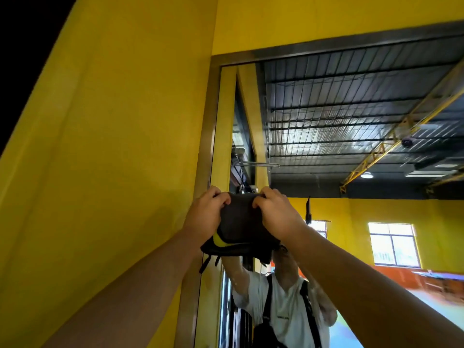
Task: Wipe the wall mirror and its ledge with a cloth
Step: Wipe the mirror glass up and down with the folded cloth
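Head view: left hand [206, 213] and right hand [277, 213] clutch dark cloth [241, 223] at left edge of wall mirror [351, 116]. Wiping apparently underway, upper glass probably pending; ledge unseen.

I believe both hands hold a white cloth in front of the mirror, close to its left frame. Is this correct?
Not quite. The cloth is dark grey with a small yellow patch, not white, as the head view shows. The rest stands: the left hand and the right hand both hold it in front of the mirror, close to its left frame.
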A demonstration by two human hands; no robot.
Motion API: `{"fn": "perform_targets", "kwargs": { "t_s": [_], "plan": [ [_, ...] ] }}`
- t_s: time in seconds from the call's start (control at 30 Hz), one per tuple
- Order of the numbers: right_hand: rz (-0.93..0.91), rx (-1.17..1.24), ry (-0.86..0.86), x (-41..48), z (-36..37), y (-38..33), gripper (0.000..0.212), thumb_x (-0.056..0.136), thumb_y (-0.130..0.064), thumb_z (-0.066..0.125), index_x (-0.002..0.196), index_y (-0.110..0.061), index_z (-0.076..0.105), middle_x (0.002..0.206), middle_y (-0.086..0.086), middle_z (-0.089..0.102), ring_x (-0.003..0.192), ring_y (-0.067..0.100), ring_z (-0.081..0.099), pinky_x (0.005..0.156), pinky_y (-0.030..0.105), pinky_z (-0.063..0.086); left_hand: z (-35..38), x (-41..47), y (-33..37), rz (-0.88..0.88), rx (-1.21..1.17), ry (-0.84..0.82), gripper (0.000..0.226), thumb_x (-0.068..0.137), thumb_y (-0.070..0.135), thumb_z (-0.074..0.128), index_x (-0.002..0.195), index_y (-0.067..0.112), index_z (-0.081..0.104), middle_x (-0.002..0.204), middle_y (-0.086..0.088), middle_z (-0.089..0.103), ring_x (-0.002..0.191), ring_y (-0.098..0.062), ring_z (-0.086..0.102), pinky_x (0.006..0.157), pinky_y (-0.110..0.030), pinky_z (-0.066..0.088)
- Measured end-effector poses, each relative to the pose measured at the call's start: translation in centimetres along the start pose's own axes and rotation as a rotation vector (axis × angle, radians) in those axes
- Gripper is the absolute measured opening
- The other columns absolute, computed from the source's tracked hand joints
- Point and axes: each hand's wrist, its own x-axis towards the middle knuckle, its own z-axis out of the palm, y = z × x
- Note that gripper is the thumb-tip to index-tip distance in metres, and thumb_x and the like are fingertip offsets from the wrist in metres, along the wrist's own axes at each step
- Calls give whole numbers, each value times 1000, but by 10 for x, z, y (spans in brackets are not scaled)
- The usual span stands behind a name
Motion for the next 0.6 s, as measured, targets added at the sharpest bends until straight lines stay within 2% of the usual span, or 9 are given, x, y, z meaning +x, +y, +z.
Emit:
{"fn": "perform_targets", "kwargs": {
  "t_s": [0.07, 0.13, 0.23, 0.27, 0.3, 0.37, 0.47, 0.53, 0.6],
  "plan": [
    [32, -55, 18, 21, 3, -2, 44, 95, -4, 56, 139, -14, 57, 140, 10, 46, 129, 32, 40, 107, 39, 34, 4, 22, -6, -18, 63, 57, 33, 87, -6, 57, 102, 23, 62, 103, -1, 54, 89, -29, 58, 69, -46, 51],
    [79, -150, 28, 39, 9, -4, 42, 98, -12, 53, 139, -16, 56, 142, 10, 44, 131, 33, 37, 108, 41, 31, 9, 40, -5, -62, 123, 74, 33, 89, -4, 56, 108, 21, 65, 111, -3, 57, 101, -31, 58, 74, -38, 44],
    [140, -298, 78, 47, 28, -12, 49, 100, -37, 45, 141, -14, 57, 149, 15, 45, 138, 36, 36, 114, 50, 28, 28, 40, 4, -196, 272, 102, 33, 92, 12, 60, 123, 23, 64, 142, -5, 49, 130, -31, 44, 101, -40, 38],
    [131, -308, 99, 46, 36, -15, 61, 102, -45, 38, 147, -6, 49, 157, 21, 39, 146, 39, 30, 119, 55, 21, 35, 36, 7, -195, 290, 171, 29, 91, 18, 63, 121, 19, 66, 149, -9, 46, 135, -34, 42, 107, -46, 37],
    [102, -344, 116, 45, 47, -17, 67, 104, -49, 31, 150, -1, 27, 164, 25, 26, 154, 40, 17, 124, 58, 11, 43, 31, 9, -170, 275, 248, 28, 91, 24, 65, 116, 14, 68, 152, -13, 45, 138, -38, 41, 111, -52, 38],
    [58, -412, 105, 41, 62, -14, 70, 107, -50, 19, 153, 4, 10, 168, 27, 2, 158, 39, -5, 127, 56, -2, 57, 23, 6, -78, 272, 295, 36, 96, 32, 55, 119, 6, 67, 152, -18, 47, 140, -38, 42, 114, -58, 38],
    [0, -345, 98, 37, 73, 0, 65, 108, -45, 8, 163, -13, 17, 170, 20, -5, 158, 34, -11, 128, 50, -5, 70, 14, -6, -40, 177, 215, 53, 105, 38, 34, 142, 5, 54, 155, -18, 47, 148, -35, 36, 120, -56, 34],
    [-28, -317, 108, 39, 77, 9, 63, 107, -50, 5, 164, -28, 14, 172, 13, -3, 158, 34, -10, 129, 51, 0, 74, 13, -15, -24, 160, 159, 57, 109, 44, 25, 158, 18, 36, 167, -12, 31, 157, -31, 19, 127, -52, 20],
    [-8, -302, 133, 41, 74, 10, 62, 106, -56, 9, 164, -35, 12, 172, 8, 1, 158, 35, -7, 128, 53, 3, 74, 14, -18, -10, 195, 121, 58, 109, 51, 15, 164, 33, 17, 173, -4, 13, 161, -24, 1, 129, -49, 6]
  ]
}}
